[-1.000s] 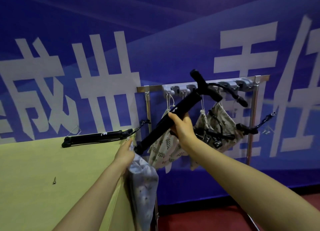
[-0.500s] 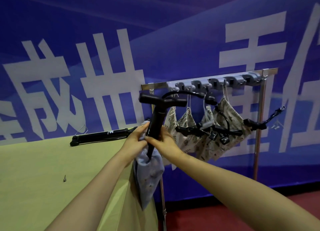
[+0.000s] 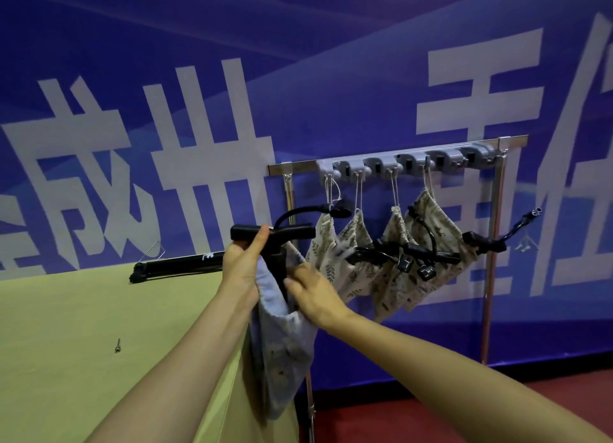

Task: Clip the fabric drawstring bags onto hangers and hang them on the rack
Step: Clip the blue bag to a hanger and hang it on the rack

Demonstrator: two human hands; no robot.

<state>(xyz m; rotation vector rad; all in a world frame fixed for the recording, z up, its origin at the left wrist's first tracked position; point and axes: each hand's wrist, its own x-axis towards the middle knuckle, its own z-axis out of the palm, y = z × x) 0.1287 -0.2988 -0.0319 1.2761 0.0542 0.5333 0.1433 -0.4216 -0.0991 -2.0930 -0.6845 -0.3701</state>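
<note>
A pale blue patterned drawstring bag [image 3: 282,353] hangs off the table's right edge, with a black hand pump [image 3: 292,232] standing in its mouth, T-handle on top. My left hand [image 3: 243,263] grips the bag's left rim, and its thumb rests on the handle. At the bag's opening the fingers of my right hand [image 3: 311,293] curl round the pump's shaft. Behind them a chrome rack [image 3: 491,276] carries a grey hook rail [image 3: 404,162]. Several cream leaf-print bags [image 3: 428,230] holding pumps hang from it by their strings.
A second black pump [image 3: 179,265] lies on the yellow-green table [image 3: 83,326] beside a wire hanger [image 3: 154,248]. A small metal pin [image 3: 117,345] lies nearer me. A blue banner wall stands behind, and red floor shows at lower right.
The pump has swung from tilted to upright and slid down into the blue bag. My left hand has come up to the bag's mouth and the pump's handle.
</note>
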